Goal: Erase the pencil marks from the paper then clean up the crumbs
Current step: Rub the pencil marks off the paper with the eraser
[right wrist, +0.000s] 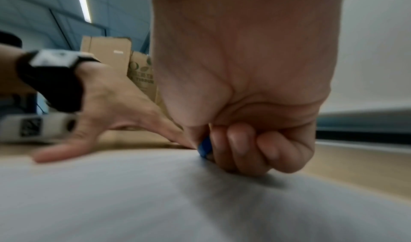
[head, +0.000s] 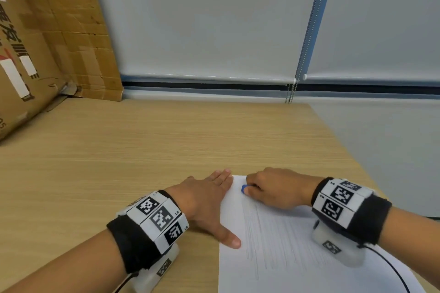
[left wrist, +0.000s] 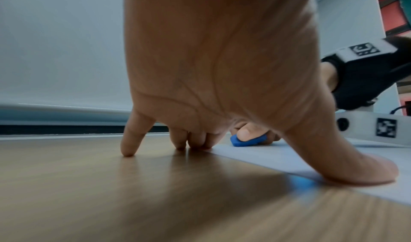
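Note:
A white sheet of paper (head: 281, 257) with faint grey pencil strokes lies on the wooden table at the front right. My right hand (head: 271, 189) pinches a small blue eraser (head: 243, 189) and holds it down on the sheet's far left corner. The left wrist view shows the eraser (left wrist: 246, 141) under the thumb, and in the right wrist view the eraser (right wrist: 205, 146) touches the paper (right wrist: 133, 193). My left hand (head: 209, 195) lies flat with straight fingers on the table, its thumb (left wrist: 355, 168) pressing on the paper's left edge.
A large cardboard box (head: 28, 54) leans at the table's far left. White roller blinds (head: 214, 19) with a bead chain (head: 291, 93) hang behind the table. The table's right edge (head: 352, 150) runs diagonally close to the paper.

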Demonstrator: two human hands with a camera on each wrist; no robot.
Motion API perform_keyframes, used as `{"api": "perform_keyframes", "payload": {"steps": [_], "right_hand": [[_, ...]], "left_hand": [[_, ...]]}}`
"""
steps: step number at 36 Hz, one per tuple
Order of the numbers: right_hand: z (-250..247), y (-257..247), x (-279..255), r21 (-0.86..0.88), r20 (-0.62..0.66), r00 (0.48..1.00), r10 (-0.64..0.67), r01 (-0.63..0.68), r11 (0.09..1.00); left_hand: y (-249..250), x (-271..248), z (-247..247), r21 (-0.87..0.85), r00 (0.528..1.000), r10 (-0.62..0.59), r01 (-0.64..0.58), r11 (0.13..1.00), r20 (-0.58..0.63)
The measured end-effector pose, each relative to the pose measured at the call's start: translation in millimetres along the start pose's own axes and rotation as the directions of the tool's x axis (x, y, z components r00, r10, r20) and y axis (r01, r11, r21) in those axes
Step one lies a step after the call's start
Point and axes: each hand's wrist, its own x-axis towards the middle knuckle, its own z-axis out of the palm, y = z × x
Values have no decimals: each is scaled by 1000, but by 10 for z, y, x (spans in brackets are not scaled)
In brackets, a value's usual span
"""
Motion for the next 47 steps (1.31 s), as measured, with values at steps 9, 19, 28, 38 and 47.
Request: {"api": "perform_keyframes", "payload": {"steps": [9,19,28,38,47], "right_hand": [[52,-103,-66,6,19,999,-45,44,999],[53,-148,-94,-37,0,999,-48,48,998],[-12,-19,-67,-33,-8,1000,24,-24,999],[-27,27,-49,-21,-38,998,43,-44,999],[-34,-27,-28,-35,4,999,42,-42,998]], "left_hand": [[-5,4,4,8,1000,1,-1,1000,0],[-12,18,10,15,1000,5,-5,1000,7],[-8,17,2,10,1000,0,0,1000,10],[-9,16,1,-5,1000,1,0,1000,10],[-3,-8,-11,5,1000,1,-2,1000,9]]}}
